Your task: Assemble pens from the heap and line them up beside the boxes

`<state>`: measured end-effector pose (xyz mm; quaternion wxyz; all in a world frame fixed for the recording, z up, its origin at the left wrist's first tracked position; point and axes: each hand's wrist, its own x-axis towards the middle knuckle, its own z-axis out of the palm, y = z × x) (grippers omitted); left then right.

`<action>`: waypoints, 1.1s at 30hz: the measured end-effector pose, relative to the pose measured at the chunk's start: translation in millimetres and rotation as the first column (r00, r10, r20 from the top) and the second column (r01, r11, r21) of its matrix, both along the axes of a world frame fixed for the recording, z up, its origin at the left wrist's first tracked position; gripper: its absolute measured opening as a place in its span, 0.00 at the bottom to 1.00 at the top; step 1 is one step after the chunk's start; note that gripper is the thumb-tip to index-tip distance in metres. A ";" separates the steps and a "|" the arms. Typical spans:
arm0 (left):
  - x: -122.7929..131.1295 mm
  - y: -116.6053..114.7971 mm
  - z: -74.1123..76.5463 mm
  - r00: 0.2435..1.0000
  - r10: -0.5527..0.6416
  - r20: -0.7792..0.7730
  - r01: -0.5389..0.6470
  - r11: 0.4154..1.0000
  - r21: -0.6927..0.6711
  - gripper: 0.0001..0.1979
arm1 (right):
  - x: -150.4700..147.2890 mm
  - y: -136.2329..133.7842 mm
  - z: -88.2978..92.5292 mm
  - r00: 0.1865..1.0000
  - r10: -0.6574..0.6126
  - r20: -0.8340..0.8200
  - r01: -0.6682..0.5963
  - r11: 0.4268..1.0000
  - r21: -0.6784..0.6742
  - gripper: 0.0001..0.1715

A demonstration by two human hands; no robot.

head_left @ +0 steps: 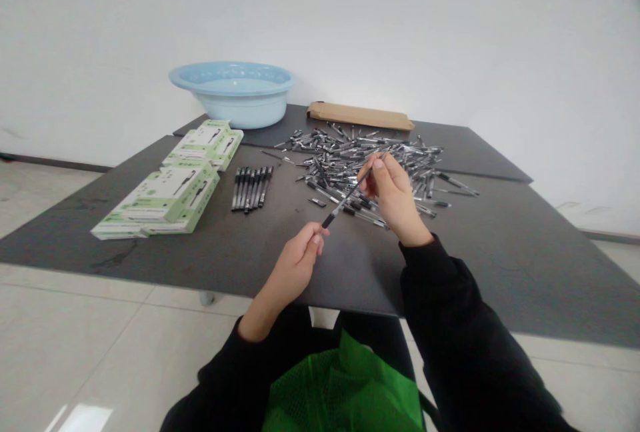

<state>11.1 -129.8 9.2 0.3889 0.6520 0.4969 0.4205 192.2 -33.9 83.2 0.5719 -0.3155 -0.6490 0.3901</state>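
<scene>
the right hand (395, 195) is closed in a pinch around the upper end of a single pen (349, 197), thumb and fingertips curled on the barrel, and holds it slanting down toward the left hand (295, 265), which is loosely curled with thumb and forefinger meeting right at the pen's dark lower tip; whether those fingers actually grip the tip or a small cap there, i cannot tell from this view. the pen hangs in the air just above the dark table (525, 239), between the two hands and in front of the loose pile of pens (370, 159). it looks a light, stiff, slim plastic thing, smooth and likely to roll or slip, so a fingertip pinch near each end seems the surest hold, with the fine point kept from knocks. beyond the hands, the pile holds far too many pens to count, many dozens at a guess. left of it lies a neat row of pens (251, 187), about seven side by side. further left are the green-and-white boxes (175, 192), perhaps five or six in two stacked groups. at the back stand one blue basin (235, 92) and one flat brown envelope (360, 115).
</scene>
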 end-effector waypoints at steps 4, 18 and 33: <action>-0.2 0.2 -0.8 1.000 -0.009 0.008 0.009 1.000 -0.001 0.14 | 0.1 -1.9 0.4 1.000 0.021 0.020 -0.021 1.000 -0.004 0.20; 0.4 3.3 0.8 0.986 0.091 0.138 -0.084 0.995 -0.057 0.11 | -14.3 -2.4 -18.2 0.926 0.193 0.326 -0.184 0.981 -0.057 0.17; -28.1 7.2 7.9 0.836 0.460 -0.299 -0.434 0.888 0.151 0.11 | -49.9 15.6 -62.3 0.314 -0.310 0.897 0.004 0.946 0.326 0.15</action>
